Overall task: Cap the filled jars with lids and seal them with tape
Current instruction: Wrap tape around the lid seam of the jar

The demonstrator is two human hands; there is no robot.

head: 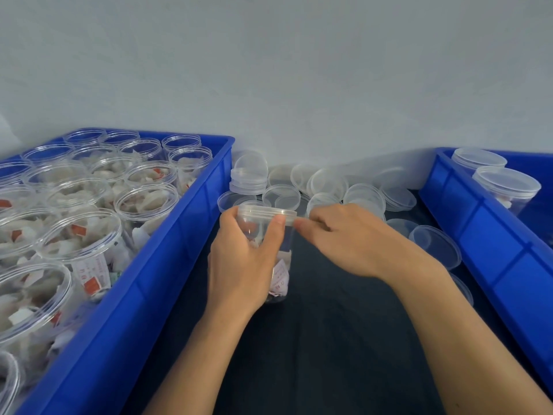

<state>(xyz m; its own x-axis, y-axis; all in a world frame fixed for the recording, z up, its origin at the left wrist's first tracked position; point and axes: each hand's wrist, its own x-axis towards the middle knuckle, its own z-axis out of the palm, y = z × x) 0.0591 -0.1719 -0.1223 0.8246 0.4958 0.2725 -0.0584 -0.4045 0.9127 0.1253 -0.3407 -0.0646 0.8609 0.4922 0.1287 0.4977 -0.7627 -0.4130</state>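
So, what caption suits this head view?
Left hand steadies a capped jar; right hand touches its lid.

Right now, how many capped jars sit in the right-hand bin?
2 capped jars show in the right blue bin: one at the back, one nearer. More may lie beyond the frame edge.

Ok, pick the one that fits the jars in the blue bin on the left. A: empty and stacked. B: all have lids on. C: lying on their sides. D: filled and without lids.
D: the jars in the left blue bin stand upright with open mouths and packets inside, while the loose lids lie on the table between the bins.
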